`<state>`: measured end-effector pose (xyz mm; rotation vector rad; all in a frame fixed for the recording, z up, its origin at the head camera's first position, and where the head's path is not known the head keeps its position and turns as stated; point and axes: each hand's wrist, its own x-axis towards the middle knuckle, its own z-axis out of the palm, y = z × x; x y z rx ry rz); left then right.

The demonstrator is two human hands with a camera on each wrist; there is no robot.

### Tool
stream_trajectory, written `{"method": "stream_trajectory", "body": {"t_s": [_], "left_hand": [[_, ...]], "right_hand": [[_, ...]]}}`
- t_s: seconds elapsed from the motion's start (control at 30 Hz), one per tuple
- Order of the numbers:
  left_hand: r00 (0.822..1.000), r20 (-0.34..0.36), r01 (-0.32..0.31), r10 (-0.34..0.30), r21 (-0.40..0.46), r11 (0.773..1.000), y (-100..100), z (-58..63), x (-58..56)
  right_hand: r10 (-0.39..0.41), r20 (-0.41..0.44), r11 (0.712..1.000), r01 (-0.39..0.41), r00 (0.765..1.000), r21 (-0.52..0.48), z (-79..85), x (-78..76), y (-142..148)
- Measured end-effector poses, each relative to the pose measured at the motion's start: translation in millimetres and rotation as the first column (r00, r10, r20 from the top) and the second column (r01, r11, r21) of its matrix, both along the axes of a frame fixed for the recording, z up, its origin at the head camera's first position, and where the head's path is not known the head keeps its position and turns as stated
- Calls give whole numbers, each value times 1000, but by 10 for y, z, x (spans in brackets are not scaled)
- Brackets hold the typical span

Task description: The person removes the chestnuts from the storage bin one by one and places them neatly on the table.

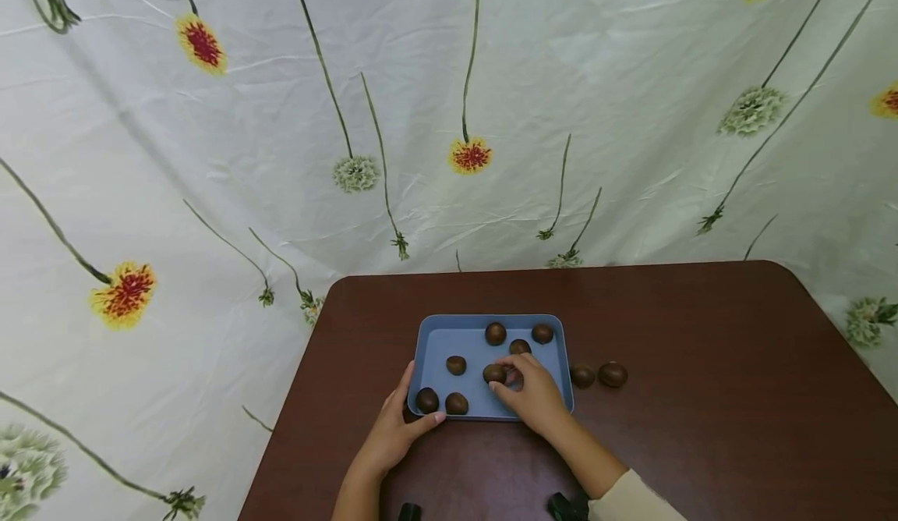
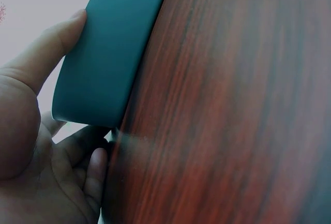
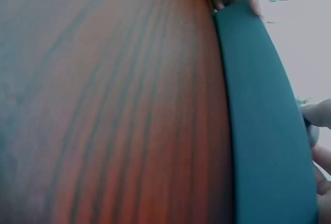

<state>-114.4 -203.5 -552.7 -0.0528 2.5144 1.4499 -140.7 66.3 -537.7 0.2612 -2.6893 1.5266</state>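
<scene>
A shallow blue tray (image 1: 484, 320) lies on the table with several round, shiny brown chestnuts in it. My left hand (image 1: 388, 431) grips its near left corner, thumb on the front rim and fingers along the left side; in the left wrist view the hand (image 2: 31, 131) has its thumb on the tray wall (image 2: 111, 53) and its fingers curled below. Over the tray, my right hand (image 1: 531, 396) pinches a chestnut (image 1: 494, 373) between thumb and fingers. Close to its fingertips sits another chestnut (image 1: 520, 346). The right wrist view shows only part of that hand (image 3: 321, 157) behind the tray wall (image 3: 264, 115).
Just right of the tray, a chestnut (image 1: 582, 376) and a second chestnut (image 1: 613, 374) lie on the dark wooden table (image 1: 701, 396). Behind the table hangs a white flowered cloth (image 1: 421, 37). Small black objects (image 1: 567, 507) show near the bottom edge.
</scene>
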Motion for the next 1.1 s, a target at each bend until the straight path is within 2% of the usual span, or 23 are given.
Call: {"method": "stream_trajectory", "body": {"t_s": [0.13, 0.23, 0.37, 0.57, 0.83, 1.1], "left_hand": [[1000, -2, 3, -3, -11, 1000, -8, -2, -8], [1000, -1, 3, -3, -14, 1000, -11, 0, -10], [1000, 3, -1, 1, -3, 1000, -14, 2, -2], [1000, 8, -10, 10, 1, 1000, -12, 9, 17], [1000, 6, -4, 4, -2, 1000, -6, 4, 7], [1000, 4, -1, 1, -8, 1000, 2, -9, 0]], "right_hand": [[-46, 11, 995, 47, 999, -89, 73, 25, 119], [-93, 20, 989, 94, 996, -115, 121, 61, 241], [-144, 60, 981, 150, 988, -125, 155, 129, 408], [-165, 109, 975, 179, 980, -133, 193, 220, 639], [-251, 103, 963, 259, 962, -68, 228, 287, 949], [-324, 152, 946, 323, 934, 32, 279, 346, 1324]]}}
